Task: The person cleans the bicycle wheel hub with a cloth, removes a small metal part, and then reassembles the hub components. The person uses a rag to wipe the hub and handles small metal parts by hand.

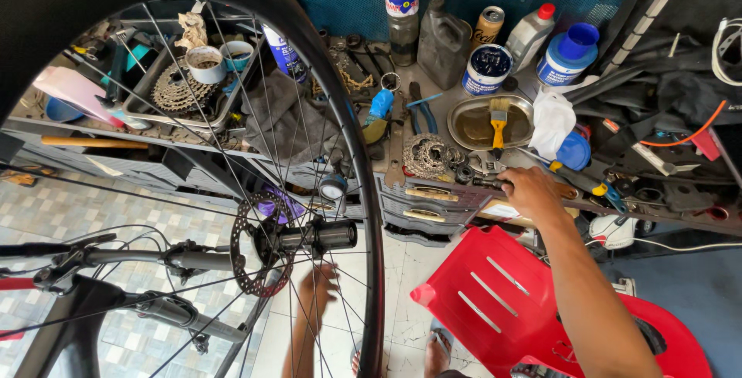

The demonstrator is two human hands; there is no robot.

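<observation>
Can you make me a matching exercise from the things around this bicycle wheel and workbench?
Things:
1. yellow-handled paintbrush
2. red plastic chair
3. right hand
4. silver toothed brake disc

Places:
A. on the wheel hub
B. at the bench edge
C. in the oval metal tray
D. on the floor below the bench

Pairs: 1-C, 2-D, 3-B, 4-A

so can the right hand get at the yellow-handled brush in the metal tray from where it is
Probably yes. The right hand rests at the bench edge, and the brush lies in the open oval tray just beyond it. Only small loose parts and a cassette cog lie low between them, nothing standing in the way.
</observation>
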